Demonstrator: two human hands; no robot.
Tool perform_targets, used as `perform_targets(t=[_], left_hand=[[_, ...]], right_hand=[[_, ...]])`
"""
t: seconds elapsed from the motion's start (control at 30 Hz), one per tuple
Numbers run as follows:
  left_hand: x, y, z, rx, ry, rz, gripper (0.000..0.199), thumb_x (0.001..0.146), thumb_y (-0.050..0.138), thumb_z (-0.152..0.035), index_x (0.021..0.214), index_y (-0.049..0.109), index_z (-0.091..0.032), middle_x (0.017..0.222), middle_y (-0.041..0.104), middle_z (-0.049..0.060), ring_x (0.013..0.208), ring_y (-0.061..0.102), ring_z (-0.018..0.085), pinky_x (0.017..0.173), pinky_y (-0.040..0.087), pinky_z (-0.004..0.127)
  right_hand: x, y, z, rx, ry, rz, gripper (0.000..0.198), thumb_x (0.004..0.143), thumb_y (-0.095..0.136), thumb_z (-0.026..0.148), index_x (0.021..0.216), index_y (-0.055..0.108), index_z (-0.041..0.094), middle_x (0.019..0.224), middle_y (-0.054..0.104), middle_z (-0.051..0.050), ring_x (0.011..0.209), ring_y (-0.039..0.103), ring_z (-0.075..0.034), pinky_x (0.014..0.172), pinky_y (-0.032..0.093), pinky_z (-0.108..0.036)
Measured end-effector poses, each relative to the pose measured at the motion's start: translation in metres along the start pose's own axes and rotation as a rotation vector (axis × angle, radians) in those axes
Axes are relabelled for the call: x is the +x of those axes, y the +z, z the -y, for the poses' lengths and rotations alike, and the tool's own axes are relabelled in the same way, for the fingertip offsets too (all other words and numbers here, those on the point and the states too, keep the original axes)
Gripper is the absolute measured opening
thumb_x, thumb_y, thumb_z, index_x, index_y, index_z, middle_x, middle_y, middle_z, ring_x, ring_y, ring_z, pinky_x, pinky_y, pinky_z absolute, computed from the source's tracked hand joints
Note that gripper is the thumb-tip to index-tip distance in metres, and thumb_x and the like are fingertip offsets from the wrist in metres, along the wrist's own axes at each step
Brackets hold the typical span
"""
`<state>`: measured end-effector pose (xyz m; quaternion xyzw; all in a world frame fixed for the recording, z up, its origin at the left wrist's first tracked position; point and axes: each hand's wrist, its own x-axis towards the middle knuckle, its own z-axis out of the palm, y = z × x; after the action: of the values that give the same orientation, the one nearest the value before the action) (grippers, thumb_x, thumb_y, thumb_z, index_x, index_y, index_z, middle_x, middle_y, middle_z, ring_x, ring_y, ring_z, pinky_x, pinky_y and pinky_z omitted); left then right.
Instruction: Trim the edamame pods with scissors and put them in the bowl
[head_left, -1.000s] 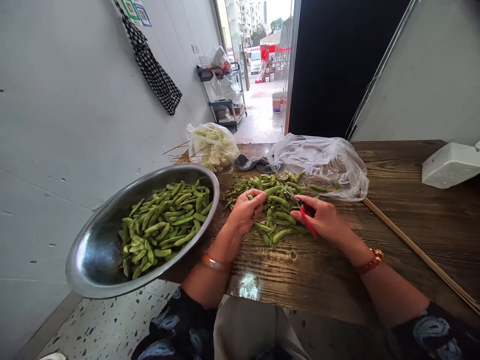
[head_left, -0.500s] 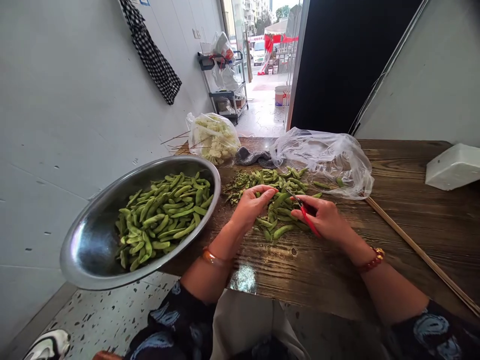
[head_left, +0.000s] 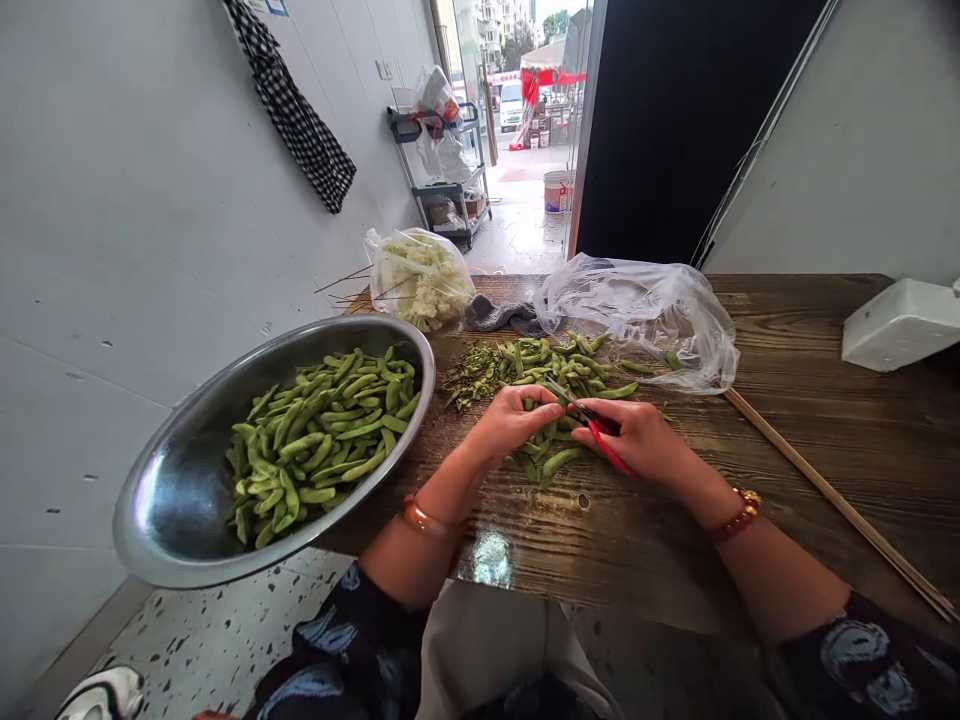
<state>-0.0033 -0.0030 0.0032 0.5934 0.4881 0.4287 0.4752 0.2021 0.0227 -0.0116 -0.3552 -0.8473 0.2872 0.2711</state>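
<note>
My left hand (head_left: 510, 422) is closed in a pinch at the middle of the table, with a green edamame pod (head_left: 530, 404) partly showing between thumb and fingers. In my right hand (head_left: 646, 438) are red-handled scissors (head_left: 609, 448), their blades pointing up and left beside the left fingertips. Under and behind both hands lies a loose pile of edamame pods (head_left: 561, 462). Small trimmed bits (head_left: 471, 374) are heaped at its left. To the left, a large metal basin (head_left: 161, 545) holds many edamame pods (head_left: 322, 430).
Behind the pile are a bag of cauliflower (head_left: 424, 280), a grey cloth (head_left: 504, 316) and a crumpled clear plastic bag (head_left: 645, 310). Thin wooden sticks (head_left: 832, 490) lie along the right of the wooden table (head_left: 810, 345). A white container (head_left: 900, 325) sits at the far right.
Both hands have come slightly lower and nearer each other. The scissors' blades now reach across above the left fingertips. The whole view has shifted a little.
</note>
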Motion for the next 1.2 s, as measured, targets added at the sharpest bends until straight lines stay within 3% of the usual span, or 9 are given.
perform_targets(t=[0.17, 0.33, 0.5, 0.6, 0.77, 1.2], left_hand=[[-0.0010, 0.0003, -0.0028, -0.008, -0.033, 0.008, 0.030, 0.071, 0.070, -0.041, 0.068, 0.066, -0.012, 0.061, 0.056, 0.001, 0.054, 0.040, 0.007, 0.049, 0.031, 0.019], [-0.0005, 0.0004, -0.0022, -0.020, -0.027, 0.024, 0.027, 0.070, 0.072, -0.038, 0.069, 0.066, -0.012, 0.065, 0.058, 0.002, 0.055, 0.043, 0.007, 0.051, 0.032, 0.019], [0.0001, 0.0010, 0.0017, -0.271, -0.171, -0.022, 0.031, 0.068, 0.074, -0.040, 0.074, 0.056, -0.015, 0.048, 0.042, -0.007, 0.039, 0.028, 0.002, 0.040, 0.018, 0.018], [0.0020, -0.0010, 0.0031, -0.444, -0.187, -0.104, 0.035, 0.066, 0.076, -0.039, 0.079, 0.052, -0.017, 0.053, 0.048, -0.007, 0.037, 0.030, 0.002, 0.037, 0.015, 0.016], [0.0032, -0.0044, 0.0021, -0.555, -0.167, -0.169, 0.035, 0.065, 0.076, -0.035, 0.082, 0.051, -0.017, 0.061, 0.057, -0.004, 0.038, 0.036, 0.002, 0.036, 0.017, 0.014], [-0.0011, 0.0050, -0.0002, -0.462, -0.179, -0.049, 0.031, 0.072, 0.071, -0.035, 0.079, 0.049, -0.016, 0.063, 0.058, -0.002, 0.042, 0.041, 0.002, 0.038, 0.020, 0.014]], right_hand=[[0.0006, -0.0015, 0.0007, -0.021, -0.017, 0.031, 0.035, 0.085, 0.058, 0.047, 0.102, 0.070, 0.018, 0.070, 0.066, -0.001, 0.060, 0.053, -0.015, 0.056, 0.041, -0.025], [0.0005, -0.0018, 0.0019, -0.026, -0.015, 0.046, 0.033, 0.085, 0.058, 0.048, 0.092, 0.071, 0.018, 0.063, 0.061, 0.000, 0.057, 0.050, -0.014, 0.054, 0.039, -0.024], [0.0005, -0.0004, 0.0005, -0.014, 0.031, -0.010, 0.040, 0.083, 0.059, 0.049, 0.103, 0.069, 0.016, 0.068, 0.064, -0.001, 0.059, 0.052, -0.014, 0.056, 0.040, -0.025], [0.0007, 0.0006, -0.0002, -0.035, 0.059, -0.091, 0.044, 0.081, 0.061, 0.049, 0.111, 0.068, 0.017, 0.073, 0.065, -0.002, 0.062, 0.054, -0.015, 0.059, 0.043, -0.026], [0.0008, 0.0017, 0.0008, -0.044, 0.049, -0.132, 0.043, 0.081, 0.062, 0.049, 0.112, 0.067, 0.019, 0.072, 0.063, -0.002, 0.062, 0.055, -0.016, 0.060, 0.044, -0.027], [0.0001, 0.0053, 0.0044, -0.072, 0.050, -0.146, 0.046, 0.082, 0.062, 0.047, 0.115, 0.064, 0.015, 0.076, 0.062, -0.002, 0.065, 0.054, -0.016, 0.064, 0.044, -0.027]])
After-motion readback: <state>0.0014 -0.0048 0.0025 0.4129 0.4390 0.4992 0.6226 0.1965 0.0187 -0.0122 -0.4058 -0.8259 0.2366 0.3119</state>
